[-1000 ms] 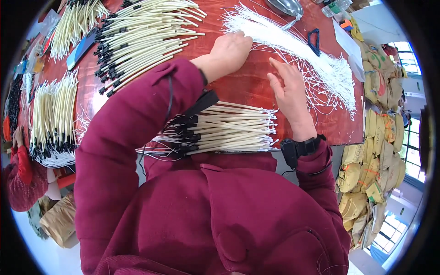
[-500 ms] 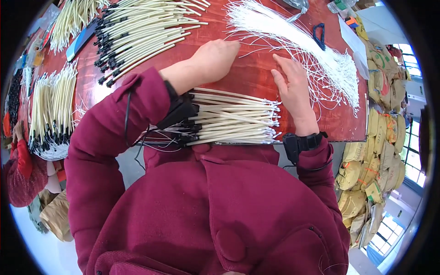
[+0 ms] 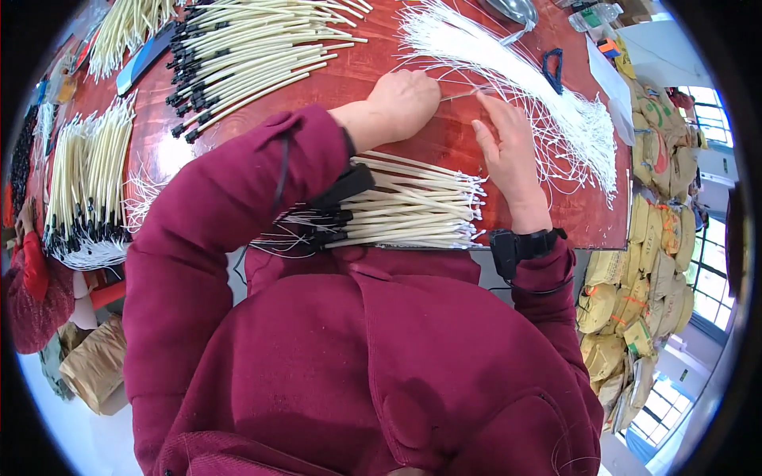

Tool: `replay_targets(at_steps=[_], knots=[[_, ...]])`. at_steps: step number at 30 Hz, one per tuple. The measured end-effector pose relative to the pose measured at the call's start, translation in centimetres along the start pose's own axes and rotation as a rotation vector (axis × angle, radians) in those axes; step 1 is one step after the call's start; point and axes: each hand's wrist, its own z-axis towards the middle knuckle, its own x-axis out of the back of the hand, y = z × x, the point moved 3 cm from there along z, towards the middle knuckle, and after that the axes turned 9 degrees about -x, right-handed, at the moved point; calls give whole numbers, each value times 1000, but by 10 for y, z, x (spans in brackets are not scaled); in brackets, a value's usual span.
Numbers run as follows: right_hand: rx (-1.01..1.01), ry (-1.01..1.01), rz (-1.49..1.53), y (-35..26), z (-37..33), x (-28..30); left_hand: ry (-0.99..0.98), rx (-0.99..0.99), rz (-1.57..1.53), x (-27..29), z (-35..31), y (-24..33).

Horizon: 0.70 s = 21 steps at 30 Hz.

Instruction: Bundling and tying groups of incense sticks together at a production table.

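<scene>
Left hand [image 3: 403, 105] was curled, grip couldn't be told; right hand [image 3: 509, 155] was spread, thumb apart from fingers. Thin strand [image 3: 457, 97] was strung between; wire bundle [image 3: 516, 73] was laid just beyond right fingers, likely for reach.

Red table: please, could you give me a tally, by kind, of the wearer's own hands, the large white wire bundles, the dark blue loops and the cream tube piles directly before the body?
Own hands: 2 (left hand, right hand)
Large white wire bundle: 1
Dark blue loop: 1
Cream tube pile directly before the body: 1
Total: 5
</scene>
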Motion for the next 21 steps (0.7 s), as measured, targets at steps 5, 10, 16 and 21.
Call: replay_targets(at_steps=[5, 10, 16, 21], knots=[[-25, -13, -54, 19, -9, 10, -32, -184, 14, 10, -66, -23], [26, -37, -8, 9, -8, -5, -129, -32, -1, 35, -129, -46], [89, -106, -127, -5, 2, -16, -146, 32, 13, 39, -155, -50], [101, -120, -179, 8, -4, -23, -92, 38, -24, 46, -159, -58]])
